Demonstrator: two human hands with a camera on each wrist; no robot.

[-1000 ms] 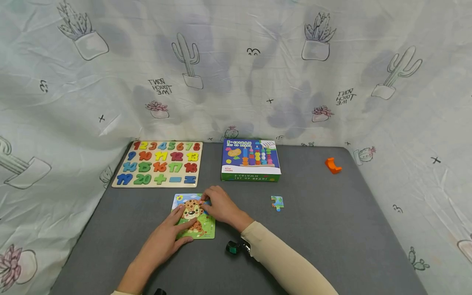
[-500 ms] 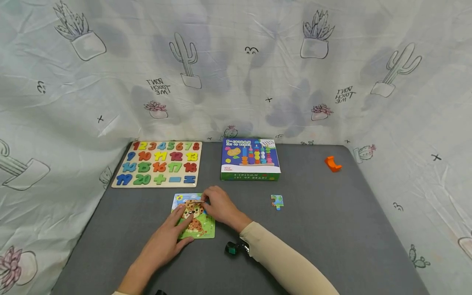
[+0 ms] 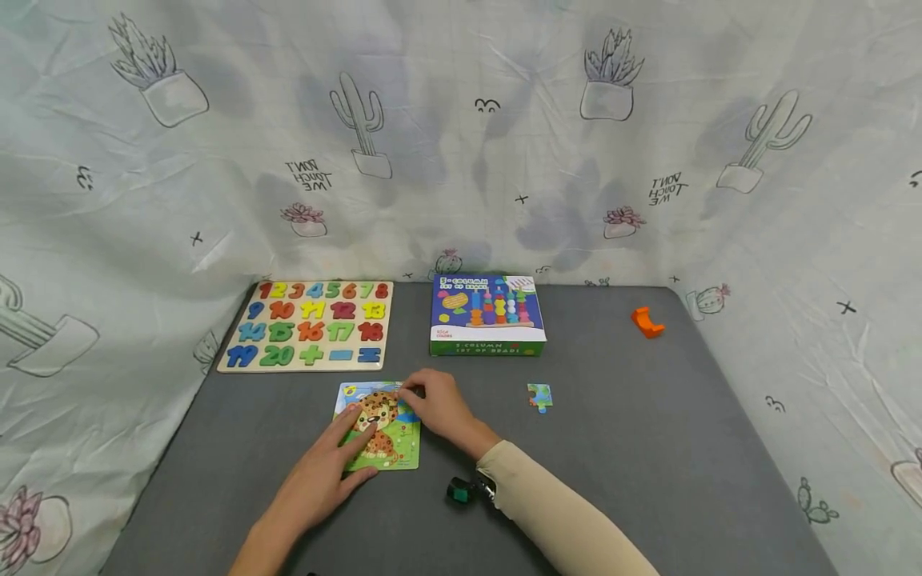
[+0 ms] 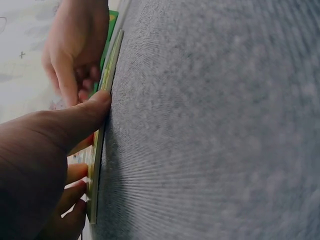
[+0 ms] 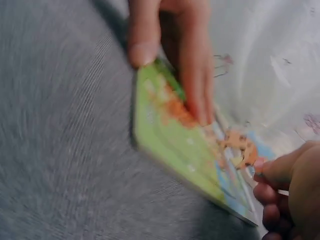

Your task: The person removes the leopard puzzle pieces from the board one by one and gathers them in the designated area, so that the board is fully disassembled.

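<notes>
"Where's the piece that matters?"

"In the right hand (image 3: 439,404). Its fingers (image 5: 276,172) are narrow, pinching a spotted orange piece (image 5: 246,150) by one edge."

"And the puzzle?"

"The leopard puzzle (image 3: 405,454) lies flat on the counter (image 3: 648,456), directly in front of the person. From the right fingers, most of it spreads left and toward the person, since they're over its far right corner."

"Which way does the held piece lie?"

"It reaches from the fingertips in over the picture, tilted rather than flat. That angle against the board is what I'd say the next move turns on. I can't tell whether its lower edge touches the puzzle, and I wouldn't swear to its long axis, as the wrist view is blurred."

"What's the left hand (image 3: 322,474) doing?"

"Resting on the puzzle's near left side, fingers spread wide, thumb at the near edge. It grips no loose piece. The right hand is nearer that far corner."

"Any other pieces?"

"A blue and green loose piece (image 3: 540,396) lies on the counter, to the right of the right hand and well apart from the puzzle."
</notes>
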